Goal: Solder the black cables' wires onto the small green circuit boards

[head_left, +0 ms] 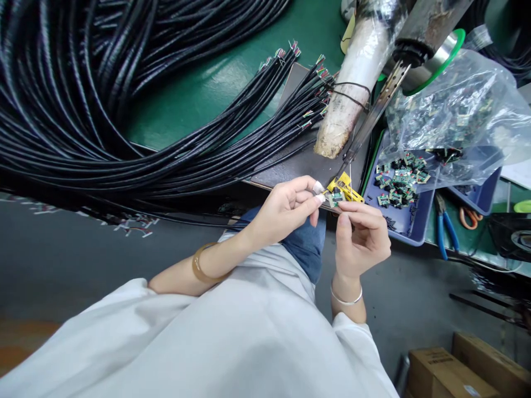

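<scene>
The left hand (290, 205) pinches the board (336, 197) beside the yellow holder (344, 184), near the iron (373, 119); the right hand (364, 237) is at its other side, grip unclear. Soldering seems in hand; the next move calls for steady alignment.

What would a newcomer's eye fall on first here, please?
The thick mass of black cables heaped on the left probably draws the eye first. Next comes the soldering iron, slanting down toward a small circuit board between the left hand and right hand. To their right, a blue-purple tray holds more circuit boards.
</scene>
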A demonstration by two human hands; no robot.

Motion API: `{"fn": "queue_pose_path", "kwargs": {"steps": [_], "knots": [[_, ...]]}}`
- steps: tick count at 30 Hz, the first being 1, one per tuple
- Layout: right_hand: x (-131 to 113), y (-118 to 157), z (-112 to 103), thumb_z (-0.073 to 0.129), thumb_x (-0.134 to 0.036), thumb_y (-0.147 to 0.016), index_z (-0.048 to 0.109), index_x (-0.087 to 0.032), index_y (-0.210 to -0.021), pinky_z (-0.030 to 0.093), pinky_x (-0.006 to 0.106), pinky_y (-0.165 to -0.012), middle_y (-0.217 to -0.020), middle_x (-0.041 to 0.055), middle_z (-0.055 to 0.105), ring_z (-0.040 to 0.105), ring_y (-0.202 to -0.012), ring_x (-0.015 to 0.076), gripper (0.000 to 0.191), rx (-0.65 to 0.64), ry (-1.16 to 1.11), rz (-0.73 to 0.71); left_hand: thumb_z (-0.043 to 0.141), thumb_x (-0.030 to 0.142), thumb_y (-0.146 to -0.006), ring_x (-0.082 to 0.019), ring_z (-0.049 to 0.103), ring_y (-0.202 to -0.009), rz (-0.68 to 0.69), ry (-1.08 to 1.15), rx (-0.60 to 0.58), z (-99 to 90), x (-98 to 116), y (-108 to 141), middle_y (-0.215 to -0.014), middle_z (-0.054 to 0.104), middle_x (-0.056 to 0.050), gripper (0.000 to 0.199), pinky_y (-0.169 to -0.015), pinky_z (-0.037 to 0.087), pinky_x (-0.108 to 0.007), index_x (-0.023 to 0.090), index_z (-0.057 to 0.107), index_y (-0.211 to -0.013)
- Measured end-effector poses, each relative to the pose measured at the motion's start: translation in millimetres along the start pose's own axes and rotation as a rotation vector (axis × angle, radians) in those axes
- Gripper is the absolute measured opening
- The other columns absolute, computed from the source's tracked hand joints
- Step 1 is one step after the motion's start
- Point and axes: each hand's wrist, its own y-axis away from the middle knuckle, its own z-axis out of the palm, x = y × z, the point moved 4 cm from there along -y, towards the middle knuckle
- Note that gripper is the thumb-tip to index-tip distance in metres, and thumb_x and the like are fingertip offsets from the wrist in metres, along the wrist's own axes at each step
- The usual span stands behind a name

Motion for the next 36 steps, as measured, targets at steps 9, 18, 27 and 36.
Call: {"fn": "queue_pose_path", "kwargs": {"steps": [9, 18, 27, 36], "knots": [[7.7, -8.5, -1.9, 0.073, -0.008, -0.083, 0.071, -0.023, -0.092, 0.064, 0.036, -0.079, -0.093, 0.0008, 0.075, 0.073, -0.087, 0.0165, 0.017, 0.049, 0.106, 0.005, 0.066, 0.019, -0.080, -0.005, 0.049, -0.047, 0.059, -0.081, 0.104, -0.2, 5.9, -3.0, -0.053, 0.056, 0.005, 0.010, -0.049, 0.040, -0.017, 0.016, 0.058, -0.076], [3.6, -15.4, 8.2, 0.073, -0.005, -0.082, 0.066, -0.022, -0.091, 0.063, 0.032, -0.082, -0.098, 0.0019, 0.077, 0.074, -0.090, 0.0153, 0.020, -0.003, 0.192, -0.204, 0.064, 0.018, -0.080, -0.005, 0.049, -0.047, 0.156, -0.127, 0.105, 0.3, 14.6, -15.9, -0.056, 0.055, 0.003, 0.011, -0.047, 0.041, -0.016, 0.014, 0.061, -0.071], [5.3, -23.6, 10.6, 0.072, -0.004, -0.082, 0.065, -0.022, -0.091, 0.063, 0.032, -0.079, -0.098, 0.0019, 0.077, 0.074, -0.087, 0.0159, 0.021, 0.006, 0.252, -0.246, 0.062, 0.018, -0.084, -0.004, 0.047, -0.049, 0.223, -0.120, 0.093, 0.0, 14.6, -22.1, -0.058, 0.053, 0.004, 0.010, -0.046, 0.039, -0.013, 0.013, 0.063, -0.075], [-1.0, -27.5, 11.6, 0.075, -0.006, -0.081, 0.068, -0.024, -0.093, 0.064, 0.030, -0.080, -0.100, 0.0000, 0.076, 0.074, -0.087, 0.0149, 0.022, 0.005, 0.294, -0.272, 0.064, 0.018, -0.082, -0.005, 0.051, -0.049, 0.265, -0.144, 0.136, -1.2, 18.7, -20.0, -0.058, 0.058, 0.003, 0.007, -0.047, 0.043, -0.014, 0.012, 0.065, -0.078]]}}
